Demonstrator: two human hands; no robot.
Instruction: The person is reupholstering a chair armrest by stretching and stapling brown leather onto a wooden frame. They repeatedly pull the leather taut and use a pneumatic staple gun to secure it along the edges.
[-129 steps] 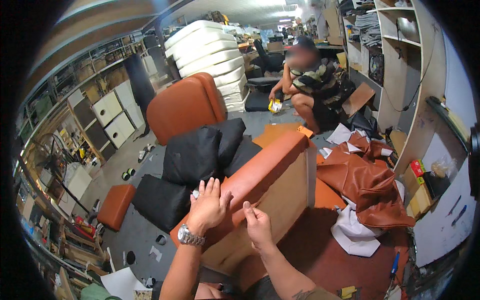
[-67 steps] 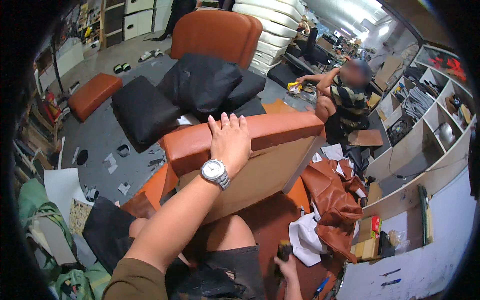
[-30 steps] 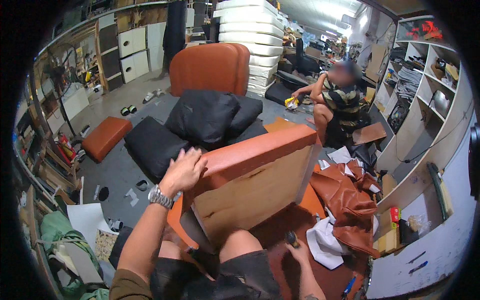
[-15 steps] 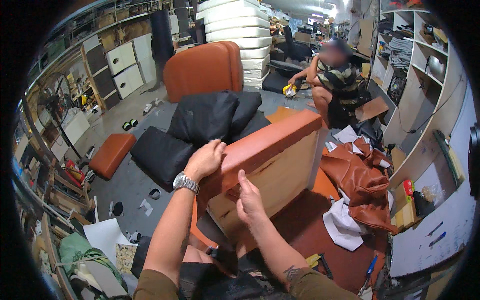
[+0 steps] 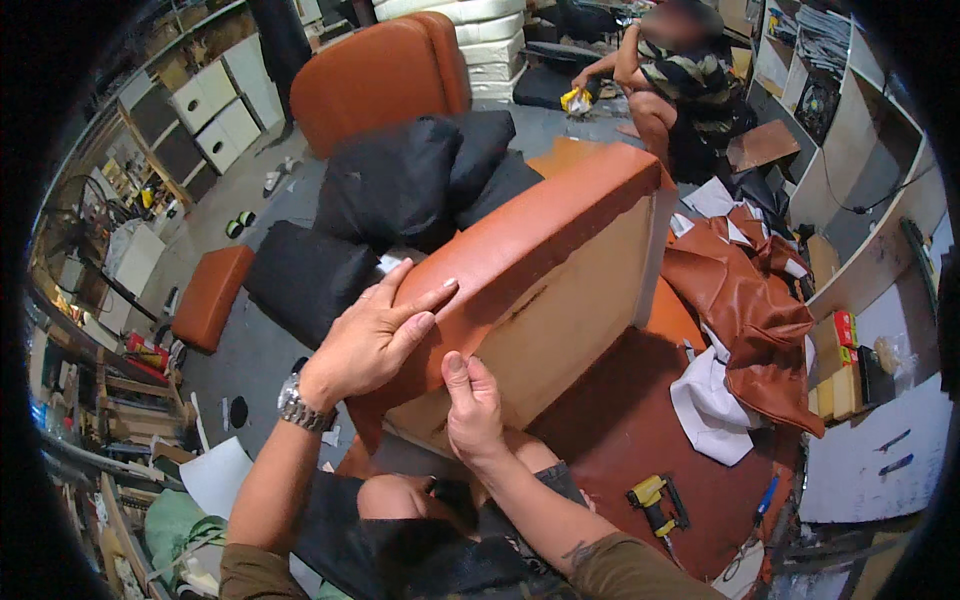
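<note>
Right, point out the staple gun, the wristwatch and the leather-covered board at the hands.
Staple gun (image 5: 649,493): head view, on its yellow body.
Wristwatch (image 5: 296,405): head view, on its silver band.
Leather-covered board (image 5: 530,243): head view, on its brown leather side.

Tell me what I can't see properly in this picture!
Head view:
Orange-brown upholstery under the left hand: covered by that hand.
Curled fingertips of the right hand: hidden by the hand itself.
Top of the white cushion stack: cut off by the upper edge.
Time on the wristwatch: too small.
</note>
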